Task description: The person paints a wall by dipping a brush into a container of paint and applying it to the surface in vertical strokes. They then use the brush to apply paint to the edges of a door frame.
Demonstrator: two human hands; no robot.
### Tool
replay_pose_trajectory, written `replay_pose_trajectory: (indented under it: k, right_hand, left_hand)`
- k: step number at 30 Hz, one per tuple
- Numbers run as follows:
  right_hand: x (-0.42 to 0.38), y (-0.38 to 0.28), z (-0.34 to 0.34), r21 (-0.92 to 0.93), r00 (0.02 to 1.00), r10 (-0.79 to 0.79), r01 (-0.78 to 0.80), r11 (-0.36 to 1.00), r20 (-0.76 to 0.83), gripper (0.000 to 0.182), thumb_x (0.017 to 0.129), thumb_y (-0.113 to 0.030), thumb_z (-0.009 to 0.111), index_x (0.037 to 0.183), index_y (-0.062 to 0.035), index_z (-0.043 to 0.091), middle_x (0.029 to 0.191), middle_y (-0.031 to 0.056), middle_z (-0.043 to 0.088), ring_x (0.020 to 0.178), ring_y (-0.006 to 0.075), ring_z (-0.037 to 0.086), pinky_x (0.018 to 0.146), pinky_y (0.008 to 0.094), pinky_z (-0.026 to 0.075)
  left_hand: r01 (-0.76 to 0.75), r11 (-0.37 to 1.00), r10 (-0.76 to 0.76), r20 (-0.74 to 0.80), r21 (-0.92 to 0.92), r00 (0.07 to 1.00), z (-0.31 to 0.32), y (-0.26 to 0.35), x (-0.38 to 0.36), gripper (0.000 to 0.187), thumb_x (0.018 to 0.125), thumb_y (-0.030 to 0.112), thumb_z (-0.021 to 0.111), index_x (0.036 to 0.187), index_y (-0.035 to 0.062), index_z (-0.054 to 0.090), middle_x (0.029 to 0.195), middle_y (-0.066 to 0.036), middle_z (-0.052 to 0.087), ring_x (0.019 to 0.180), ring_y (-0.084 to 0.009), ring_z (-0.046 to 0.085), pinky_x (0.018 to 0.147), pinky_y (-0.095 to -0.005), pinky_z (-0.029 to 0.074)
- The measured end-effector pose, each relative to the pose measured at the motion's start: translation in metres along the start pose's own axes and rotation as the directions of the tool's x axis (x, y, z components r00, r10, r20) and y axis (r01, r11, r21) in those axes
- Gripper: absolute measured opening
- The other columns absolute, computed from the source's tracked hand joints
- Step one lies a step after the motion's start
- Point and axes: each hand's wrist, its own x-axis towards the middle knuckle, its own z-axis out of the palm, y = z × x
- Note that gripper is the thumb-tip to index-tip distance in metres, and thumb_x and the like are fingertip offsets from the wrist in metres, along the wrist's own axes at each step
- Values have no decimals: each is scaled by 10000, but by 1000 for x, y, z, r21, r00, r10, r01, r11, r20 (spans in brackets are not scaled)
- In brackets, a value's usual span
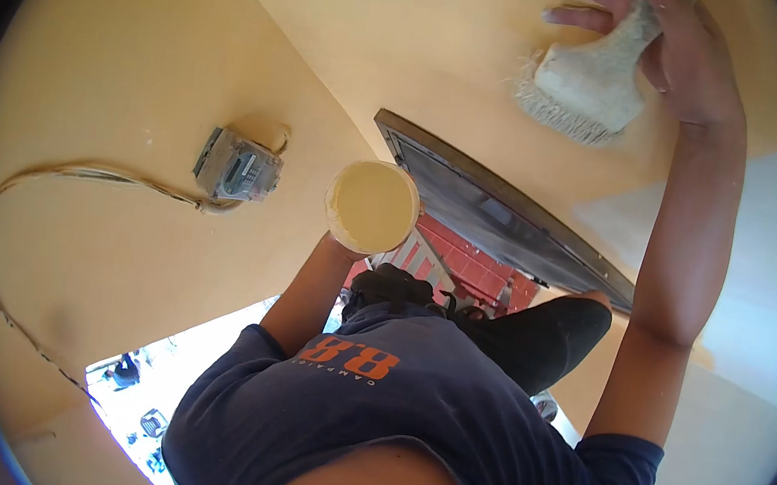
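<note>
My right hand [695, 71] is raised at the upper right, its fingers closed around the handle of a wide paintbrush [589, 88]. The brush is coated in pale paint, and its frayed bristles point down and to the left, close to the yellow wall. Below and to the left, my left hand [346, 248] grips a round tub of yellow paint [372, 205] from beneath. The tub hides most of that hand's fingers. Smears of paint cling to the inside of its rim.
A grey electric meter [243, 170] with looping cables [83, 174] is fixed to the left wall. A dark-framed panel [504, 222] juts out beyond the tub. Lower down are a ladder [424, 261] and a red tiled floor [462, 260]. Pale unpainted-looking wall [738, 251] is at right.
</note>
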Motion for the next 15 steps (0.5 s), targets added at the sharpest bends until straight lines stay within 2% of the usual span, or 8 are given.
replay_pose_trajectory:
  k: [2, 5, 6, 8, 10, 11, 13, 15]
  right_hand:
    - [2, -9, 8, -36, 1000, -14, 15, 999, 24, 371, 944, -370, 446, 1035, -17, 518, 1055, 151, 603, 1029, 279, 575, 840, 410, 489]
    - [1, -9, 10, -95, 1000, 16, -14, 995, 24, 380, 943, -368, 452, 1024, -3, 520, 1038, 141, 604, 1010, 263, 583, 835, 372, 496]
    - [2, -11, 10, -105, 999, 29, -27, 994, 19, 383, 942, -367, 455, 1026, 1, 518, 1033, 140, 603, 1005, 263, 585, 835, 368, 497]
    - [1, -14, 7, -160, 998, 54, -48, 986, 33, 406, 939, -373, 459, 1054, 13, 512, 1024, 141, 605, 993, 270, 591, 832, 376, 500]
    - [4, -9, 2, -207, 994, 89, -75, 976, 58, 428, 937, -379, 460, 1081, 21, 508, 1019, 143, 608, 985, 278, 594, 830, 388, 502]
    - [2, -1, -3, 6, 995, -33, 33, 999, 94, 450, 935, -387, 461, 1116, 23, 500, 1018, 146, 609, 986, 280, 593, 826, 400, 502]
    - [-2, 7, 0, 221, 985, -145, 120, 968, 98, 475, 932, -395, 461, 1151, 25, 491, 1018, 148, 610, 988, 282, 591, 823, 412, 503]
    - [-2, 3, 8, 134, 993, -112, 115, 984, -26, 502, 931, -404, 455, 1195, 22, 467, 994, 147, 612, 992, 288, 588, 820, 435, 504]
  left_hand:
    - [32, 999, -32, 51, 8, 998, 8, -3, 7, 469, 883, 344, 510, 1250, 57, 450, 1139, -141, 552, 1035, -258, 560, 822, -363, 509]
    - [141, 976, -109, 188, -169, 976, 16, -12, 11, 452, 882, 330, 511, 1244, 66, 453, 1127, -157, 553, 1030, -254, 562, 839, -375, 500]
    - [42, 998, -42, -1, 46, 999, 14, -17, 7, 584, 835, 439, 526, 1255, 46, 425, 1099, -232, 536, 789, -273, 566, 625, -336, 468]
    - [-24, 964, 70, -167, 265, 983, 12, -19, 12, 723, 788, 548, 541, 1266, 26, 397, 1071, -307, 520, 548, -292, 570, 411, -298, 435]
    - [-72, 984, 91, -115, 164, 989, 8, -22, 12, 711, 796, 539, 534, 1262, 20, 395, 1067, -310, 521, 564, -301, 583, 412, -309, 443]
    - [-83, 989, 96, -110, 121, 989, 9, -24, 9, 707, 799, 536, 532, 1261, 18, 395, 1066, -311, 521, 569, -303, 587, 412, -313, 446]
    - [-116, 984, 29, -517, -136, 855, 19, -23, 10, 693, 817, 524, 511, 1260, 6, 389, 1068, -316, 516, 638, -321, 615, 424, -322, 475]
    - [-114, 986, 62, -371, -118, 926, -3, -17, 5, 684, 827, 521, 497, 1258, 2, 389, 1070, -317, 515, 679, -324, 622, 433, -326, 489]
